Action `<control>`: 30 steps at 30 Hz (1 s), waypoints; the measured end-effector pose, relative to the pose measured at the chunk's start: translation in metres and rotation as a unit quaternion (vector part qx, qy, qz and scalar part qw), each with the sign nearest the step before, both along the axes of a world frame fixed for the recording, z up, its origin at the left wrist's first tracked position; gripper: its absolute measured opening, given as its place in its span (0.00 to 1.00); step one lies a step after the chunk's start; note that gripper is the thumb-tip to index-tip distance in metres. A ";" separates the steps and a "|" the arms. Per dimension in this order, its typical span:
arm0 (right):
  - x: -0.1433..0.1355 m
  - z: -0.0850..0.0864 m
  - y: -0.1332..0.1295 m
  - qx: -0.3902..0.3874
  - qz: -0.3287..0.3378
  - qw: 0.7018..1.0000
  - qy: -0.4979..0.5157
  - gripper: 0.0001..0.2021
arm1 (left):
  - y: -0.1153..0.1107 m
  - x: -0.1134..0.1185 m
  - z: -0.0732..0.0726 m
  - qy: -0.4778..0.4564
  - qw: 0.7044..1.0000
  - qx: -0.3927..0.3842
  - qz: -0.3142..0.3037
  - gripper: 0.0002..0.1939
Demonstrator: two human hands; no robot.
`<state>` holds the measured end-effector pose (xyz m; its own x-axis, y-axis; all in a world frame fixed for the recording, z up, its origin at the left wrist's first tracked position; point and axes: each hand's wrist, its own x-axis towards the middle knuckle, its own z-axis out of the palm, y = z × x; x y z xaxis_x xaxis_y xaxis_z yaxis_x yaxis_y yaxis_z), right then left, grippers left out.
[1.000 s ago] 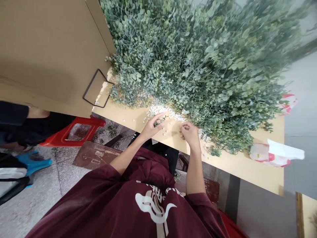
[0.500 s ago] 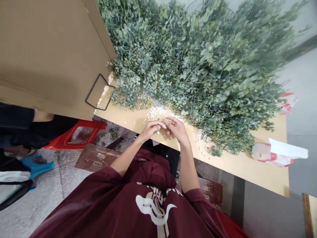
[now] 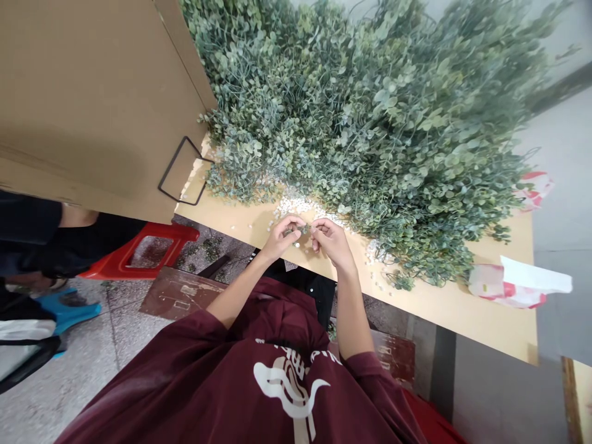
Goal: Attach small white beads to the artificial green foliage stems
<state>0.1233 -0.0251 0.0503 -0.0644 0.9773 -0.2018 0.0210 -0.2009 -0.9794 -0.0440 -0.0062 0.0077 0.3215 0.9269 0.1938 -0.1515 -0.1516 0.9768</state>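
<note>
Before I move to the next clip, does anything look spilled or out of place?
Yes. Small white pieces lie loose on the table in front of the leafy pile, some straying from the main cluster, which looks like a spill. Green bits also lie on the floor, apart from that pile, as if dropped.

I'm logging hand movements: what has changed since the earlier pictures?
The right hand has moved left, close to the left hand, with a small green sprig between them. Whether the right grips it is unclear. The greenery and white bits stayed put.
</note>
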 end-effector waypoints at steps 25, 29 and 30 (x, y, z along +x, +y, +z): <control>0.020 -0.014 -0.019 0.002 -0.030 0.996 0.085 0.13 | -0.011 0.013 0.011 0.266 0.956 0.119 -0.042 0.21; 0.018 -0.015 -0.021 0.011 -0.028 0.997 0.071 0.14 | -0.012 0.013 0.011 0.278 0.950 0.133 -0.047 0.21; 0.018 -0.014 -0.022 0.014 -0.024 0.998 0.060 0.15 | -0.012 0.013 0.011 0.281 0.948 0.137 -0.050 0.21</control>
